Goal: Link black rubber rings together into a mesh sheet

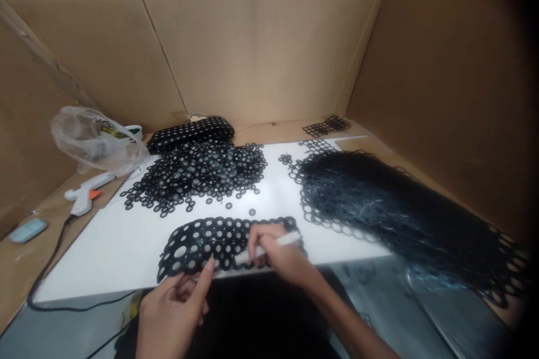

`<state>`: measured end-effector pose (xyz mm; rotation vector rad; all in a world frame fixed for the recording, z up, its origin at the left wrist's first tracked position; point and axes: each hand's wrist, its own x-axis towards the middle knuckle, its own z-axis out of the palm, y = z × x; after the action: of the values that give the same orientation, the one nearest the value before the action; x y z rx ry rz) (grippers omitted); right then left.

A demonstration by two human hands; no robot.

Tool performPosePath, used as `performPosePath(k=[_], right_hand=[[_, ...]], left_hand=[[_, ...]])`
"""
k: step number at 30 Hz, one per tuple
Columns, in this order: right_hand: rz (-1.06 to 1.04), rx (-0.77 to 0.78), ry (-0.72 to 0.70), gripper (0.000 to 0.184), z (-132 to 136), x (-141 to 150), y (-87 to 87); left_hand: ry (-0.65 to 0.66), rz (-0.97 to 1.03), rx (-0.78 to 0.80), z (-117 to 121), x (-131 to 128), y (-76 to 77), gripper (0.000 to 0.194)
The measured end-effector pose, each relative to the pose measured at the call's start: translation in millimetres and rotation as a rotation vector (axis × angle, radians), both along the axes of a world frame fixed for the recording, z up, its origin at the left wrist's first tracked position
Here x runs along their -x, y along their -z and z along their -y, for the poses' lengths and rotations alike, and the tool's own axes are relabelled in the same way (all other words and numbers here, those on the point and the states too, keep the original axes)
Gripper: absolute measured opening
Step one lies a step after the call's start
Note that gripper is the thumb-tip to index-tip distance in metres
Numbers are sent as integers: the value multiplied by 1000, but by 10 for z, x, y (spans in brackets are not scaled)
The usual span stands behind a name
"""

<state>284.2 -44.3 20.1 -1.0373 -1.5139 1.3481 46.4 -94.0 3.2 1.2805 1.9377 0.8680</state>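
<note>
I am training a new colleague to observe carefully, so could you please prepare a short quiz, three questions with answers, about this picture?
1. Which hand holds the white pen-shaped tool? A) left B) right C) both
2. True or false: in the picture, the glue gun lies to the left of the pile of small black rings.
3. Fill in "near" or "far": the left hand is at the ____ edge of the black ring-patterned piece, as seen by the person.

Key:
1. B, the right hand.
2. True.
3. Near.
</note>
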Motion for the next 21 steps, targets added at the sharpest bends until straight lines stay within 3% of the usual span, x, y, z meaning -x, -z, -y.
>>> performPosePath(k=[3,9,17,21], right_hand=[[-110,75,28,28,-3,-19,-8],[-138,96,36,28,-1,-24,-11],[131,-84,-88,29,23,62,-61],[78,-14,-80,29,7,64,-50]], left_hand=[[6,-2,-4,-10,52,2,60],[3,14,47,-3,96,-11,61],[39,7,22,1,1,-107,66],[41,76,-17,-10,29,-34,64]])
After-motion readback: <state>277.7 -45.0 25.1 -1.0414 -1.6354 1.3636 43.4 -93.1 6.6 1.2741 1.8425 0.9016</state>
